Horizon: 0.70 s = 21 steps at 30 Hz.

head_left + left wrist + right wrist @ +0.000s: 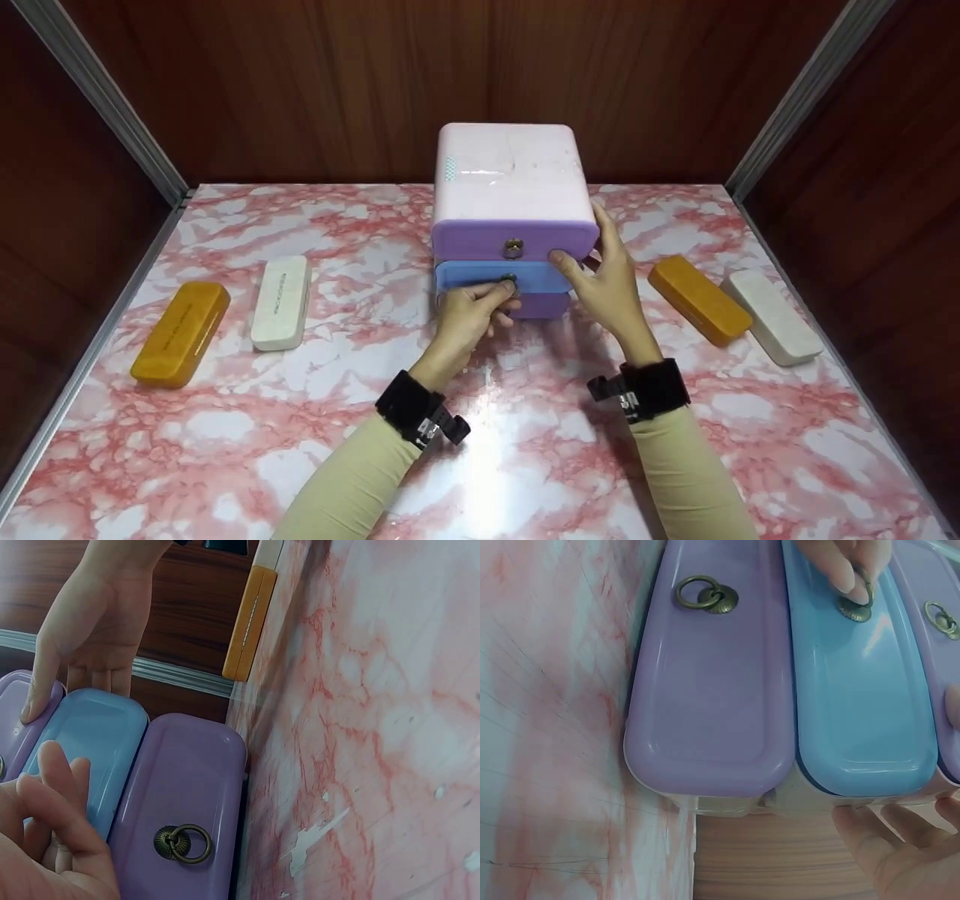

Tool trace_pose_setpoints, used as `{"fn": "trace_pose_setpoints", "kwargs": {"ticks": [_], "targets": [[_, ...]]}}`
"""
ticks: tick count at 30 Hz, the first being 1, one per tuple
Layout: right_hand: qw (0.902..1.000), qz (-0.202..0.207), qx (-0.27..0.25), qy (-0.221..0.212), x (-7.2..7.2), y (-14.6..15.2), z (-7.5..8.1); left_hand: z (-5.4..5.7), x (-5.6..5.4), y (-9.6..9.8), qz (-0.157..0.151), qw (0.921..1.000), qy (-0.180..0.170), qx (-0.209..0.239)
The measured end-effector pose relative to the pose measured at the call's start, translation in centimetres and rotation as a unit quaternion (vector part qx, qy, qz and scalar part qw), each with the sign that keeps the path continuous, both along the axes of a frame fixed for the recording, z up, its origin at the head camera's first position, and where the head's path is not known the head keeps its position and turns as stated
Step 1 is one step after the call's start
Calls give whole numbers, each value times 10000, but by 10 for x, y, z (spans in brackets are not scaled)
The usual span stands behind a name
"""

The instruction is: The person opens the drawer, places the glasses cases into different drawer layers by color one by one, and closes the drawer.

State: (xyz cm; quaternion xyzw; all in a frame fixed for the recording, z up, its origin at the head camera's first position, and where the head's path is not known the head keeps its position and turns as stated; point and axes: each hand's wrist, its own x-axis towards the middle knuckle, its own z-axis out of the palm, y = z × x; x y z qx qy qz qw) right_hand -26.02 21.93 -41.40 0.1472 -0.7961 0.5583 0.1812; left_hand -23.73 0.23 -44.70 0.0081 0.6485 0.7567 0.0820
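Frame centre: pinching ring pull (856,609) of blue drawer (547,276) with left fingers (493,295); resting right fingers (610,234), unclenched, against cabinet (517,191). Apparently barely opened, if at all; awaiting full pull.

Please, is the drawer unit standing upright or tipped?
Upright: the drawer unit stands on the table, its three drawer fronts stacked one above another.

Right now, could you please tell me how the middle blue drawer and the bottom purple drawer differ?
The middle blue drawer has a light blue front, while the bottom purple drawer has a purple one. The left hand pinches the blue drawer's ring pull; no hand touches the purple drawer's ring pull. The blue drawer sits above the purple one. Both have rounded rectangular fronts with brass-coloured ring pulls.
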Motion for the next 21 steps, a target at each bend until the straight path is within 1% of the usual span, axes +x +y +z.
{"fn": "trace_pose_setpoints", "kwargs": {"ticks": [5,10,17,21], "targets": [[10000,-24,14,23,-1,0,0,2,2,-1,4,10000,66,-72],[10000,-36,-4,18,-1,-2,-1,5,7,-5,-57,9998,152,-144],[10000,-17,-34,-17,1,-1,3,3,8,-5,-55,9993,229,-298],[10000,-4,-29,-22,1,-1,4,3,10,-4,-41,9994,229,-268]]}}
